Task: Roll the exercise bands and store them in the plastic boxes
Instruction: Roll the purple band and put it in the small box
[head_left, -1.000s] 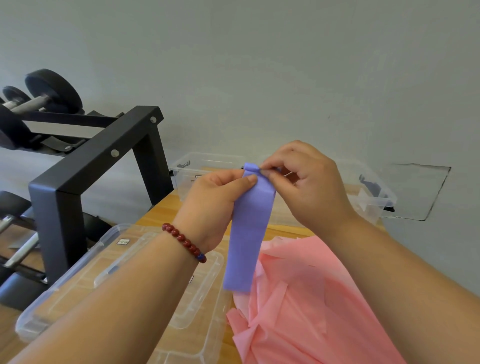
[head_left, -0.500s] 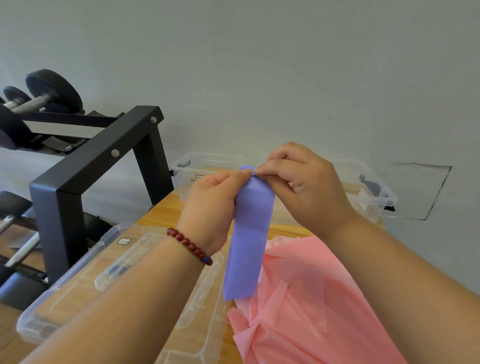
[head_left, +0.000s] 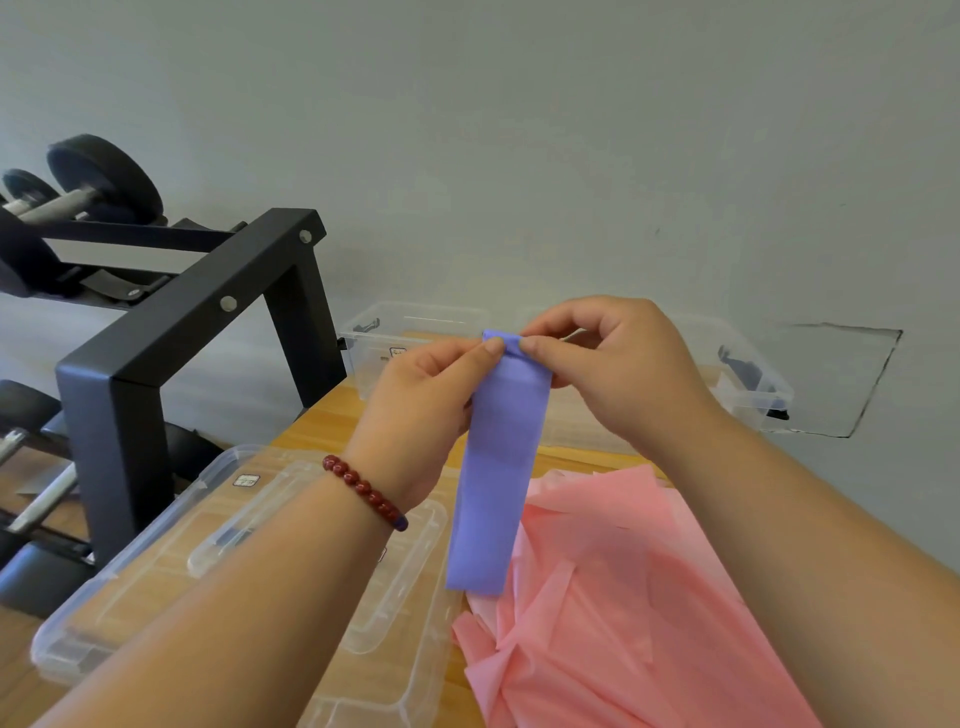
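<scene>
Purple exercise band (head_left: 498, 467) is held up off the wooden table (head_left: 332, 421), its top end at the grip.

Left hand (head_left: 415, 410): thumb and forefinger pinch the band's upper left corner. Right hand (head_left: 613, 374): thumb and forefinger pinch the upper right corner, other fingers curled. The two pinches sit side by side across the band's short edge, nearly meeting. A small fold shows there, possibly the first turn of a roll; it is too small to count turns.

Key relation: the band's long axis runs straight down from the grip. The whole free length hangs below the hands, flat and untwisted. Its loose end lies in front of the pile of pink bands (head_left: 623, 597); I cannot tell whether it touches. Both hands hold the same end, so neither is nearer the tail.

Judgement: rolling is barely begun. It has to travel down that axis, the fingers turning the top edge over while the tail draws up toward them.

Two open clear plastic boxes (head_left: 410, 312) stand beyond the grip, against the wall. Clear plastic lids (head_left: 156, 545) lie flat below and left of it. Storing looks like a forward reach from here.
</scene>
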